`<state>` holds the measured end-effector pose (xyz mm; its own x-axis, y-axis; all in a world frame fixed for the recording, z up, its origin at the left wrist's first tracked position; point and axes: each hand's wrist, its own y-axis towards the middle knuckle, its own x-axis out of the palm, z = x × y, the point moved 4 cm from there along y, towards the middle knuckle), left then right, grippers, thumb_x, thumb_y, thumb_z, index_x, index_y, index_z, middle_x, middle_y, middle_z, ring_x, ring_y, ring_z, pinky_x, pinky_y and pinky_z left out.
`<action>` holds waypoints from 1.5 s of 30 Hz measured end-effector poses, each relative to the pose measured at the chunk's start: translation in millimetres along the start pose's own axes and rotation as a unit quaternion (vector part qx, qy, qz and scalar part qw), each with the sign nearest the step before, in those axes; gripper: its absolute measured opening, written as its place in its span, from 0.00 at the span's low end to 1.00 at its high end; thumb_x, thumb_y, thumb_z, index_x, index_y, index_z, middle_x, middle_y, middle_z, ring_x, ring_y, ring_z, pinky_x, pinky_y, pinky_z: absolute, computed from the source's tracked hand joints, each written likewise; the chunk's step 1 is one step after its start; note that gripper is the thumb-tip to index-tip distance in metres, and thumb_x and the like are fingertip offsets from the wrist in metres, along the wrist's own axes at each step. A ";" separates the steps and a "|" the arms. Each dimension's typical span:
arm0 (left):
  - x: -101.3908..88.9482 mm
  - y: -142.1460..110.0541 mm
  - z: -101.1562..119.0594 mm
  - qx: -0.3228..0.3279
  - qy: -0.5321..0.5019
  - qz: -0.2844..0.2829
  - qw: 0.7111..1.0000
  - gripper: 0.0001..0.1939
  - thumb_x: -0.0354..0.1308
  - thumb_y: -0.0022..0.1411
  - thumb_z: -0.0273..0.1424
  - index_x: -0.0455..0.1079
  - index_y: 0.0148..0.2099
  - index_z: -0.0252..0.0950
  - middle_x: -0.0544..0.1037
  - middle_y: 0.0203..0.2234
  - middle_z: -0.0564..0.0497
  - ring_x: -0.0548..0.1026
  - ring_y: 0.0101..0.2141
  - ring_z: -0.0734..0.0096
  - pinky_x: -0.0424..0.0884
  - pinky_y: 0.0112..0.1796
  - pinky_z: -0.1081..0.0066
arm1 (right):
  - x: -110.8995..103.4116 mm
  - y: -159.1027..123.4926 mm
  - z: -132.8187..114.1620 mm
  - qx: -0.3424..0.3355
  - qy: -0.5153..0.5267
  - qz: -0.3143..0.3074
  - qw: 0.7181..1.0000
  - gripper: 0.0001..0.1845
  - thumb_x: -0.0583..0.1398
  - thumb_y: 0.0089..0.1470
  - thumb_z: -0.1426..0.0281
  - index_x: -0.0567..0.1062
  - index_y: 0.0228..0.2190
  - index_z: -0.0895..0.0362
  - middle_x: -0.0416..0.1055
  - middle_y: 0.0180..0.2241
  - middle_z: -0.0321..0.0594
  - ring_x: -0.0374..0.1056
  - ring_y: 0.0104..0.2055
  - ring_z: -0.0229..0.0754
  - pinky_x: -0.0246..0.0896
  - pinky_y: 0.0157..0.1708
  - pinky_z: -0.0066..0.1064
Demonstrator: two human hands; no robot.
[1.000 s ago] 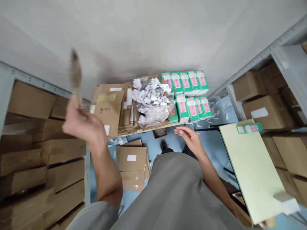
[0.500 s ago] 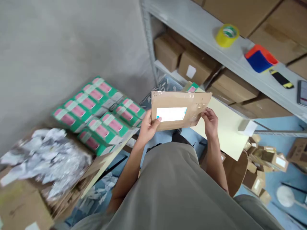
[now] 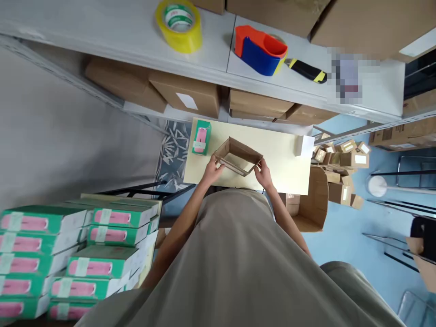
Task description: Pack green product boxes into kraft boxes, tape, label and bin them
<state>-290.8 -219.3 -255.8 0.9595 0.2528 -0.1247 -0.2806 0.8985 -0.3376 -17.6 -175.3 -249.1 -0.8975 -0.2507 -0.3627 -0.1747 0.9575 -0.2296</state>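
My left hand [image 3: 213, 171] grips the left corner of a brown cardboard box [image 3: 245, 150], thumb at its near edge. My right hand [image 3: 264, 175] pinches the box's right corner. The box's walls stand apart in a slanted four-sided frame, and the pale tabletop [image 3: 284, 159] shows through the middle. On the table, just beyond my left hand, lies a green box [image 3: 201, 138] with a pink bottle-like picture. A small white box [image 3: 304, 146] sits at the table's right end.
A grey shelf [image 3: 218, 68] ahead carries yellow tape [image 3: 184, 38], a red and blue tape dispenser [image 3: 260, 59] and a utility knife [image 3: 306, 70]. Green boxes [image 3: 105, 234] are stacked at left. Right of the table are an open carton [image 3: 316, 200] and several small parcels [image 3: 354, 159].
The flat cardboard has been opened out into a box frame. My view and body have turned from the stacked green boxes toward the table and shelf; both hands still hold the cardboard.
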 end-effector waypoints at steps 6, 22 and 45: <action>5.6 -0.9 1.4 -0.035 -0.036 -0.018 0.999 0.21 0.60 0.66 0.44 0.80 0.54 0.38 0.86 0.57 0.39 0.80 0.62 0.51 0.77 0.65 0.54 | -15.1 -17.2 19.7 0.080 0.042 0.014 0.996 0.31 0.59 0.64 0.50 0.75 0.60 0.54 0.82 0.61 0.55 0.79 0.61 0.57 0.76 0.65 0.56; 12.1 -21.5 -24.4 -0.009 0.172 -0.048 0.984 0.45 0.71 0.69 0.39 0.59 0.82 0.44 0.81 0.59 0.40 0.84 0.49 0.56 0.84 0.53 0.55 | -37.1 -8.8 40.3 0.148 0.057 -0.081 0.984 0.62 0.72 0.56 0.38 0.59 0.80 0.47 0.77 0.66 0.56 0.81 0.59 0.66 0.83 0.56 0.60; 3.8 -8.2 9.3 0.120 0.192 -0.125 0.966 0.31 0.73 0.68 0.49 0.78 0.69 0.45 0.74 0.69 0.39 0.76 0.69 0.45 0.88 0.54 0.56 | -36.5 12.8 15.7 0.013 0.033 -0.194 0.980 0.64 0.75 0.56 0.38 0.53 0.82 0.34 0.45 0.85 0.40 0.44 0.86 0.68 0.66 0.75 0.65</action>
<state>-284.6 -222.4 -244.8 0.9026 -0.0931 -0.4202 0.0170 0.9833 -0.1813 19.4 -156.1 -253.0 -0.7905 -0.5840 -0.1847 -0.4978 0.7883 -0.3617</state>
